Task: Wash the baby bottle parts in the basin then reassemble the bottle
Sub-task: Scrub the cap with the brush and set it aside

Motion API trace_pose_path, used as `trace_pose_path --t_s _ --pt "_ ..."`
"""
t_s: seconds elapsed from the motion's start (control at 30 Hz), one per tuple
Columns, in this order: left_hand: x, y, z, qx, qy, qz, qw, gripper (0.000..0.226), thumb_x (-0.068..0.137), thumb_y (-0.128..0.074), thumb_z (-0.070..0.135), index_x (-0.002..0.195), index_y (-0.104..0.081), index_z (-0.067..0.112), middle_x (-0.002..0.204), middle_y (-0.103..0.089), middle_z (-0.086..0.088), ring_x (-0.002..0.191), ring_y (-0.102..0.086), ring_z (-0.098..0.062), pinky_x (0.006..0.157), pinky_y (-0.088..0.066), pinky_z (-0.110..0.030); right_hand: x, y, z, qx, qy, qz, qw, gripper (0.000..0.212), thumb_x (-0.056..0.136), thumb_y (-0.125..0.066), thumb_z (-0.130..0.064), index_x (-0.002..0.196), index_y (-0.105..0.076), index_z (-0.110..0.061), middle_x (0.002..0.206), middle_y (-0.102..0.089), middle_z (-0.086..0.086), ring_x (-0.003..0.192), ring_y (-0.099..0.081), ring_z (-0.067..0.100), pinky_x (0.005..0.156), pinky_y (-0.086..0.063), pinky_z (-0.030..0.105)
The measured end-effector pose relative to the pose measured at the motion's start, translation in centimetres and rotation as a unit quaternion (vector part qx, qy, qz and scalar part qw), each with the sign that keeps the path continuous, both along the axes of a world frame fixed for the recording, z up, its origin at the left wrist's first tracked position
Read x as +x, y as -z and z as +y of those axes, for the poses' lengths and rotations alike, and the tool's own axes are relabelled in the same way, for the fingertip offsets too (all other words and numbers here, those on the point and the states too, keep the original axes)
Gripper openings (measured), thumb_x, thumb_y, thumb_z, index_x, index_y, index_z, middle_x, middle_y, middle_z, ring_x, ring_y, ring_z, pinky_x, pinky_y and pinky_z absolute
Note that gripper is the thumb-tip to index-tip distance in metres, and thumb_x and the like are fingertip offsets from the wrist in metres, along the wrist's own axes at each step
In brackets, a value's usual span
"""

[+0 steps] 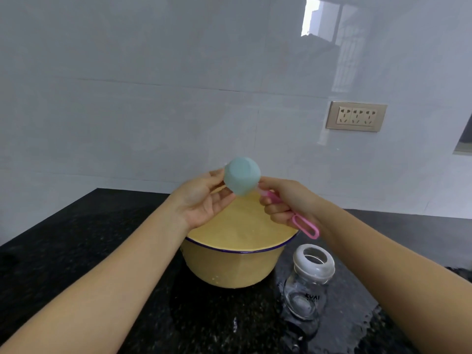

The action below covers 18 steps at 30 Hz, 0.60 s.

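Scrubbing seems to be the step in hand: we are holding a teal cap (242, 176) up over the yellow basin (229, 267), its closed end turned toward us. Our left hand (201, 203) is pinching the cap by its side, fingers (215, 176) clamped on its edge. Our right hand (283, 200) is gripping the pink brush (305, 224), fingers curled tight round the handle. The brush head is hidden behind the cap, so we are judging, not seeing, that it is working inside. The glass bottle (305, 295) is standing on the wet black counter (76, 238) just beside the basin on our right. It is wearing its pale screw ring (314, 264), and we are seeing no teat in it.

We are reckoning that the washing is partly done and the reassembly is not yet begun. Next we are needing to draw the brush out, rinse the cap in the basin, and free one hand for the bottle. The cap is looking wet and smooth, so we are wanting a firm pinch on it throughout.
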<state>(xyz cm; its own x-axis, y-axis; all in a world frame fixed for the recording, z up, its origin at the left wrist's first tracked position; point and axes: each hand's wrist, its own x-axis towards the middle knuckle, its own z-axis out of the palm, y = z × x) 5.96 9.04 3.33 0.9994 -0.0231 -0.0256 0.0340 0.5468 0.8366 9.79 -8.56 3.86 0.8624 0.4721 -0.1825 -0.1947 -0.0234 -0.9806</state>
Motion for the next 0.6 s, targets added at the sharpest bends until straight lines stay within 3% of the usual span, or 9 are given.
trace_pose_path --t_s 0.07,0.13,0.2,0.27,0.4,0.5,0.6 --pt "0.4 0.4 -0.8 0.093 -0.071 -0.049 0.992 0.011 0.097 -0.048 0.014 0.087 -0.053 0.015 0.092 -0.062 -0.003 0.080 -0.064 -0.016 0.066 -0.059 -0.024 0.1 0.0 0.0 0.023 0.008 0.027 0.999 0.020 0.097 -0.039 -0.016 0.097 -0.058 -0.024 0.053 -0.036 -0.001 0.031 -0.022 0.003 0.026 -0.015 0.011" --pt "0.7 1.0 -1.3 0.213 -0.147 -0.106 0.960 0.012 0.096 -0.050 0.016 0.086 -0.054 0.019 0.091 -0.059 -0.002 0.083 -0.062 -0.017 0.076 -0.056 -0.027 0.1 -0.1 -0.1 0.017 0.012 0.043 0.999 0.025 0.098 -0.037 -0.014 0.107 -0.057 -0.026 0.051 -0.037 -0.001 0.030 -0.023 0.003 0.026 -0.016 0.010" --pt "0.9 1.5 -1.3 0.357 -0.210 -0.178 0.892 0.014 0.095 -0.053 0.018 0.083 -0.054 0.025 0.085 -0.057 0.002 0.083 -0.061 -0.018 0.079 -0.053 -0.027 -0.2 -0.1 0.1 0.007 0.005 0.062 0.998 0.026 0.098 -0.036 -0.014 0.112 -0.055 -0.024 0.051 -0.037 0.000 0.030 -0.024 0.002 0.025 -0.017 0.010" --pt "0.8 1.6 -1.3 0.471 -0.246 -0.232 0.815 0.010 0.094 -0.054 0.019 0.084 -0.054 0.023 0.081 -0.057 0.006 0.079 -0.058 -0.015 0.073 -0.046 -0.022 -0.6 0.0 0.3 -0.006 -0.008 0.077 0.997 0.021 0.098 -0.038 -0.014 0.111 -0.054 -0.019 0.054 -0.037 0.001 0.029 -0.024 0.002 0.024 -0.018 0.010" --pt "0.8 1.6 -1.1 0.605 -0.263 -0.287 0.694 0.010 0.094 -0.053 0.017 0.083 -0.051 0.015 0.077 -0.057 0.000 0.072 -0.052 -0.018 0.063 -0.039 -0.026 -1.6 -0.2 1.0 -0.049 -0.044 0.052 0.996 0.009 0.097 -0.042 -0.017 0.103 -0.048 -0.014 0.059 -0.036 0.001 0.029 -0.023 0.002 0.024 -0.018 0.011" --pt "0.7 1.9 -0.3 0.686 -0.236 -0.289 0.625 0.014 0.096 -0.048 0.019 0.084 -0.050 0.012 0.076 -0.053 0.000 0.070 -0.048 -0.020 0.060 -0.035 -0.030 -2.2 -0.8 1.1 -0.110 -0.057 0.009 0.992 0.036 0.096 -0.047 -0.022 0.129 -0.049 -0.007 0.058 -0.036 0.000 0.031 -0.022 0.002 0.026 -0.016 0.012" --pt "0.4 2.2 0.1 0.732 -0.209 -0.288 0.581 0.018 0.097 -0.044 0.020 0.089 -0.053 0.008 0.083 -0.057 -0.007 0.071 -0.047 -0.022 0.064 -0.036 -0.035 -2.1 -1.1 0.9 -0.182 -0.052 -0.036 0.981 0.056 0.094 -0.049 -0.024 0.142 -0.034 0.000 0.058 -0.031 -0.001 0.034 -0.019 0.003 0.031 -0.013 0.013"
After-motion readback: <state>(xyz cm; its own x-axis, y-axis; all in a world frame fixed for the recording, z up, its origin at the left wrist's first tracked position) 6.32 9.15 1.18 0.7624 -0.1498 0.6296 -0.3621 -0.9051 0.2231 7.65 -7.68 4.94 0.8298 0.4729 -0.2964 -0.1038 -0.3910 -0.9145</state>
